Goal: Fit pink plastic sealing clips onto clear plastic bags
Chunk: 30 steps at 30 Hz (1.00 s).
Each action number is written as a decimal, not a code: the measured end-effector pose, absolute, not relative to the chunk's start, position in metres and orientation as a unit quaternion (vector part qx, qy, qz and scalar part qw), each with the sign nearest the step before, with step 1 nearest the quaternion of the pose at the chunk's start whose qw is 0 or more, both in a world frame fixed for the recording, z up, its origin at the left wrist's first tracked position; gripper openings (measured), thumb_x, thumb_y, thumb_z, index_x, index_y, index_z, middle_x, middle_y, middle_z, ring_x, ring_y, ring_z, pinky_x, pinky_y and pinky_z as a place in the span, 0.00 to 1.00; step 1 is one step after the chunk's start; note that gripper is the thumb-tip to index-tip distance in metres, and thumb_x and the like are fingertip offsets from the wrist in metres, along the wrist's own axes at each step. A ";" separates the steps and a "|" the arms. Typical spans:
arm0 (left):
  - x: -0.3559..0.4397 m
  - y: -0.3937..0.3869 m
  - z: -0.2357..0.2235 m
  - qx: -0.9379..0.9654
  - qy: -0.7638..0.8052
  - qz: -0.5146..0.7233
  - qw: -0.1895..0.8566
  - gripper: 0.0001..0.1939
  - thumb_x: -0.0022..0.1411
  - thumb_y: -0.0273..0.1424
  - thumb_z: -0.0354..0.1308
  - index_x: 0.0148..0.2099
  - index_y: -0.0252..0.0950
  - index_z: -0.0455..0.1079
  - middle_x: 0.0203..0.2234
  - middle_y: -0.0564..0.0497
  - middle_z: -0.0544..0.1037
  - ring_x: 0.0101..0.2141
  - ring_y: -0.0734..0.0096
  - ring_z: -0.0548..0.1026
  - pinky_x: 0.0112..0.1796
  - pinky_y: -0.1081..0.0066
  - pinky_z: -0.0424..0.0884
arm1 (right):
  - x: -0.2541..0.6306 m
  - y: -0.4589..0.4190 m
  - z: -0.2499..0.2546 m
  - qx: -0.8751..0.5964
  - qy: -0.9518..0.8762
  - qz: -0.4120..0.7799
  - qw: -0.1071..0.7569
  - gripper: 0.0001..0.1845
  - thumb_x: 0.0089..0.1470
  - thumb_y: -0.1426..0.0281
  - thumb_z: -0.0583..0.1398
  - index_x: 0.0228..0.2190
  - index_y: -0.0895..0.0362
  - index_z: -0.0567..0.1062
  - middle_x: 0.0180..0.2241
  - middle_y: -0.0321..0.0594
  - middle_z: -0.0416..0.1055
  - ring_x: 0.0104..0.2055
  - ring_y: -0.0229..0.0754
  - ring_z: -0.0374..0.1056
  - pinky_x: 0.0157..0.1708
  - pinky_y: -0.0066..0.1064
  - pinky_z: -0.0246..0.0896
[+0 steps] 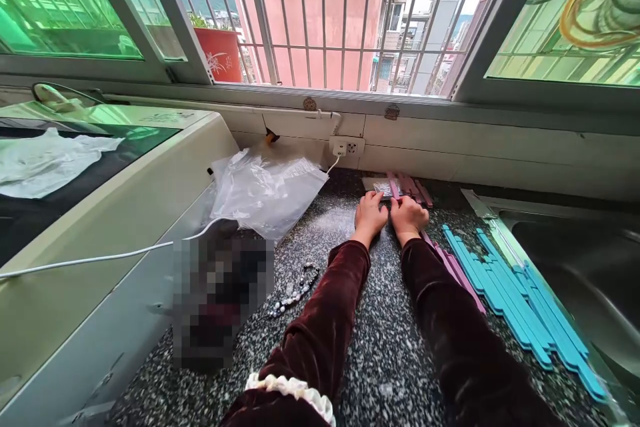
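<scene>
My left hand (371,217) reaches to the back of the speckled counter, its fingers curled at the near edge of a small clear packet (384,189). Close beside it, my right hand (409,217) has its fingers bent in front of several pink flat strips (410,188). A thin edge shows between the two hands, but what they grip is mostly hidden by the fingers. More pink strips (457,273) lie by my right sleeve. Several turquoise flat strips (520,300) are spread further right.
At right is a steel sink (585,260). A crumpled clear plastic bag (270,190) and a beaded string (295,297) lie left of my arms, near a blurred-out patch. A white cable (125,253) crosses a pale appliance (150,180). A wall socket (347,147) sits behind.
</scene>
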<state>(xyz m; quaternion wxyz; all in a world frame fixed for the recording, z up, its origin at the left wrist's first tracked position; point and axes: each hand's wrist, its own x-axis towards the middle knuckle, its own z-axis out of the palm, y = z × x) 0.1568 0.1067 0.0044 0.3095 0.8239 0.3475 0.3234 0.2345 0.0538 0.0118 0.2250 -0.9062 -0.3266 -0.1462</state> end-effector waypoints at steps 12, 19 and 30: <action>0.174 0.125 0.005 0.828 0.354 0.316 0.301 0.23 0.53 0.26 0.50 0.52 0.33 0.67 0.50 0.41 0.66 0.49 0.57 0.64 0.51 0.62 0.62 | 0.251 0.079 0.016 -0.929 -0.289 -0.114 0.199 0.19 0.53 0.61 0.53 0.35 0.62 0.76 0.31 0.56 0.75 0.36 0.52 0.72 0.34 0.37 0.54; 0.164 0.121 0.001 0.807 0.357 0.337 0.328 0.21 0.52 0.24 0.50 0.49 0.34 0.68 0.48 0.41 0.66 0.50 0.57 0.63 0.51 0.62 0.62 | 0.249 0.077 0.017 -0.924 -0.291 -0.122 0.216 0.22 0.52 0.56 0.53 0.32 0.61 0.76 0.27 0.54 0.74 0.32 0.51 0.71 0.31 0.36 0.52; 0.072 0.128 0.042 0.766 0.382 0.429 0.289 0.13 0.54 0.23 0.49 0.40 0.34 0.70 0.35 0.45 0.72 0.40 0.64 0.69 0.45 0.65 0.65 | 0.199 0.087 0.029 -0.827 -0.431 -0.174 0.317 0.20 0.56 0.64 0.47 0.31 0.64 0.73 0.30 0.52 0.72 0.33 0.47 0.65 0.31 0.34 0.47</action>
